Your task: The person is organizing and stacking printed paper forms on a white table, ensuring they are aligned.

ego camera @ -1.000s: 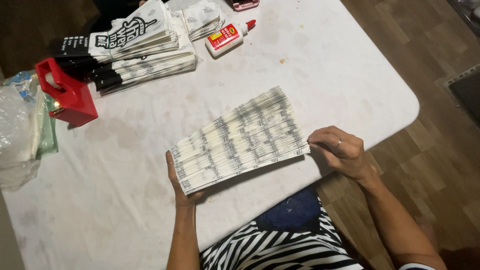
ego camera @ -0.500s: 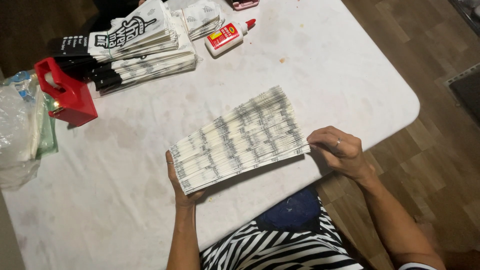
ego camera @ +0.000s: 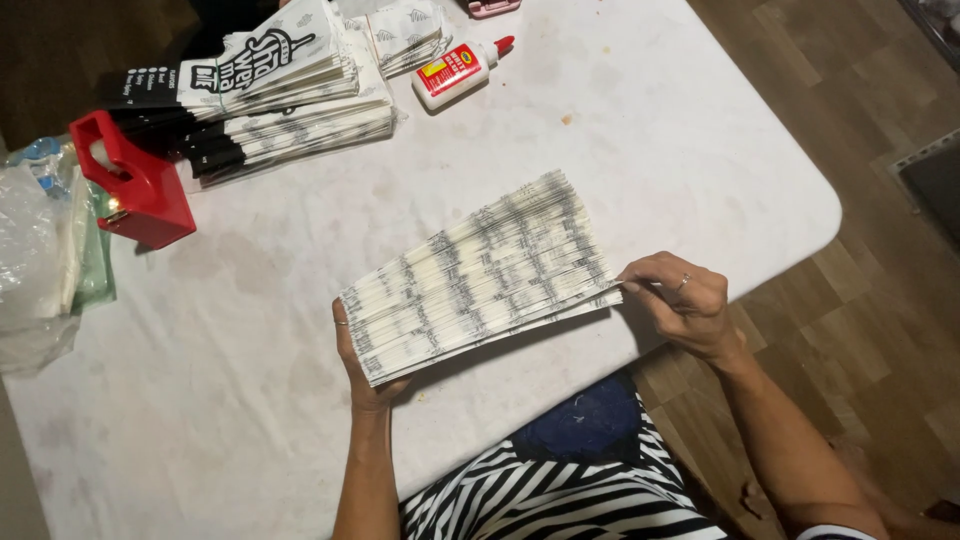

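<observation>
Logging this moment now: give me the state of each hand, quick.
Left hand: closed on the near end of the fanned stack of printed paper sheets, supporting it.
Right hand: fingers pinching the stack's far corner.

White table [ego camera: 650, 160] fills the frame; paper bags [ego camera: 270, 100] upper left; red dispenser [ego camera: 135, 185] left; glue bottle [ego camera: 460, 72] top centre; plastic wrap [ego camera: 30, 270] left edge.
</observation>
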